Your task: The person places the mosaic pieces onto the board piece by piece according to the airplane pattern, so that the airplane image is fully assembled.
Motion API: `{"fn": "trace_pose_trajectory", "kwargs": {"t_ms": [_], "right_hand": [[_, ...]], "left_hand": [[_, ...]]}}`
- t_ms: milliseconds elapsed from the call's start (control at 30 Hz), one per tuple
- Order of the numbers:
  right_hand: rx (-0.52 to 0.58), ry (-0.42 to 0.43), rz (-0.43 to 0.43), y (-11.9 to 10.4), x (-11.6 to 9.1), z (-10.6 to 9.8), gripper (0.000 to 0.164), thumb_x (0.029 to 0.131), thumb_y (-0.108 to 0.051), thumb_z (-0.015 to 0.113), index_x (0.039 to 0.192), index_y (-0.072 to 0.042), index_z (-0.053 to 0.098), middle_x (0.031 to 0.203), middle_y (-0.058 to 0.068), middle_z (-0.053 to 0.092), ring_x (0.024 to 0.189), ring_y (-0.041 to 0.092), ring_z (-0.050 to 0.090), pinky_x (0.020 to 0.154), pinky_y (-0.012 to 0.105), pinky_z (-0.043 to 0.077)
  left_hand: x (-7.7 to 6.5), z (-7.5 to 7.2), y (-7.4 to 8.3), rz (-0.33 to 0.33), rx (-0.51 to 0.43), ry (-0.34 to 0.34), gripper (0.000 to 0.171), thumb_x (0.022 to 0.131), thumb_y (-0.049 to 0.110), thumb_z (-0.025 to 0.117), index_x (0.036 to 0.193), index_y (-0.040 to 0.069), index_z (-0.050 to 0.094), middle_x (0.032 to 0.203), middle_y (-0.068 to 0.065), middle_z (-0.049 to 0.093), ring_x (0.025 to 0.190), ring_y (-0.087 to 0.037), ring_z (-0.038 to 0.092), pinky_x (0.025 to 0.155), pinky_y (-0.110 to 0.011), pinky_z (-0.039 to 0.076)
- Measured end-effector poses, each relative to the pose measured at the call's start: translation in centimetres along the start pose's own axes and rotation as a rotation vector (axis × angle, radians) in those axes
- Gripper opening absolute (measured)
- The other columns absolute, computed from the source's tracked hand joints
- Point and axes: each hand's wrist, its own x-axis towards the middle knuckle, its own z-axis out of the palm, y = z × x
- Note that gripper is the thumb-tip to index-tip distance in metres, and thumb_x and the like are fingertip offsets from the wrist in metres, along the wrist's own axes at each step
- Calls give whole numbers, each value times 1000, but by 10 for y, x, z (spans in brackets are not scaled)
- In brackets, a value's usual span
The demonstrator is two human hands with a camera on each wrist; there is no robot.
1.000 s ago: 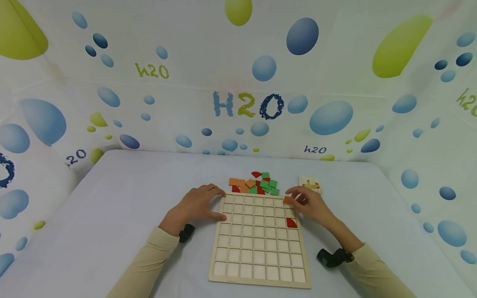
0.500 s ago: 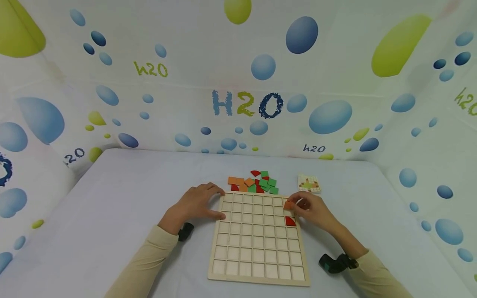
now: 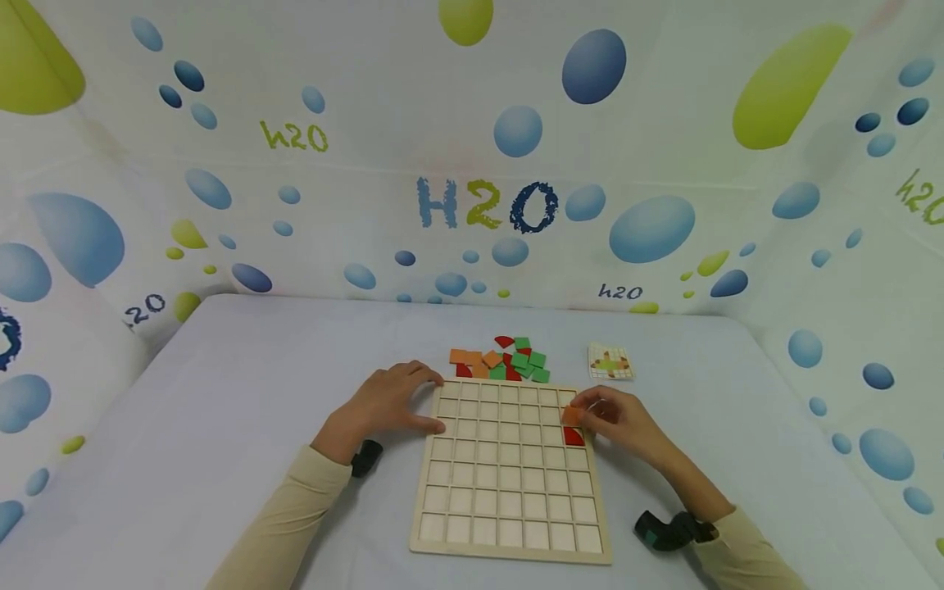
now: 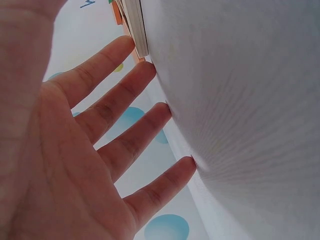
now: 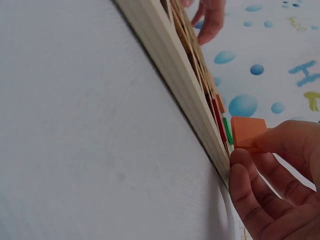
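A wooden grid board [image 3: 472, 475] with square compartments lies on the table. My right hand [image 3: 618, 419] pinches an orange square tile [image 3: 571, 416] between thumb and fingers, over the board's right column. In the right wrist view the orange tile [image 5: 248, 131] stands tilted above the board's edge. Just nearer than it, a red quarter-circle tile [image 3: 574, 437] lies in a compartment, partly covered. My left hand [image 3: 394, 403] rests at the board's far left corner, index finger and thumb touching its edge. The left wrist view shows its fingers [image 4: 135, 140] spread, tips on the tablecloth.
Beyond the board's far edge lies a loose pile of orange, green and red tiles [image 3: 519, 360]. A pattern card [image 3: 610, 361] sits behind my right hand. White cloth with blue and green spots [image 3: 516, 131] rises behind the table.
My right hand has brought the orange tile nearer along the right column, from the far corner to beside the red tile. My left hand stays at the board's edge.
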Motion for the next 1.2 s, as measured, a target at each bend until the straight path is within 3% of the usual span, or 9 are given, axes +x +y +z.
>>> {"fn": "trace_pose_trajectory", "kwargs": {"t_ms": [333,767,933,1200], "right_hand": [[105,-36,67,4,-8,-3,16,91,-6,67,106,2,66,97,13,68,85,10,63,73,23,52],[188,-139,28,11,-11,-8,12,89,-4,69,100,1,68,95,3,70,84,10,66,74,24,53],[161,-191,-11,13,-11,-10,9,88,-3,70,98,-3,69,94,5,70,83,11,65,75,24,53],[90,-249,-70,9,-11,-11,8,87,-5,72,95,-8,69,84,6,66,71,7,54,63,24,47]], "left_hand": [[-1,0,0,0,-16,2,64,76,53,79,123,14,60,131,-10,56,122,-33,52,93,-57,43],[-1,1,0,8,-8,7,64,76,53,78,123,14,60,132,-10,56,121,-33,53,92,-57,43],[-2,2,1,4,-13,6,64,77,52,78,124,13,59,132,-11,55,122,-34,52,93,-57,43],[-2,4,0,6,-8,14,64,77,53,78,124,13,59,131,-10,55,122,-33,52,93,-57,43]]}}
